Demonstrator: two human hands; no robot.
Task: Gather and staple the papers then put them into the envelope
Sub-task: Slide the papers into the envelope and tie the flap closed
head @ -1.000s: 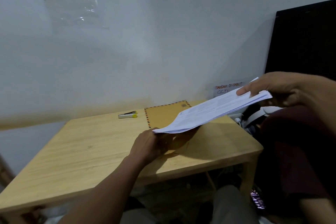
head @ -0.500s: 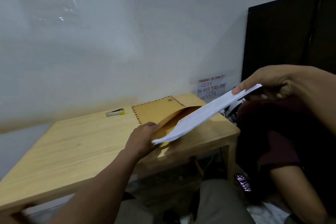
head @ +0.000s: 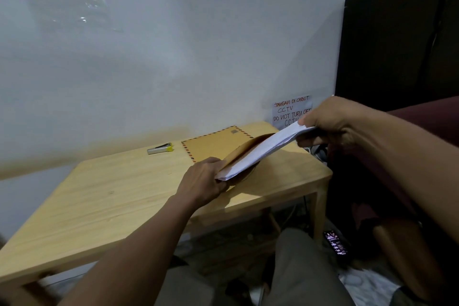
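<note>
Your left hand (head: 201,179) gripped the near edge of the brown paper envelope (head: 211,144) with the striped border, which lay on the light wooden table (head: 99,201) with its mouth lifted open. Your right hand (head: 327,122) pinched the upper end of the white stack of printed papers (head: 260,151). The stack slanted down to the envelope's mouth, its lower corner just beside your left hand; how far it had gone inside could not be told. A small silver and yellow stapler (head: 160,149) lay near the envelope's far left corner.
</note>
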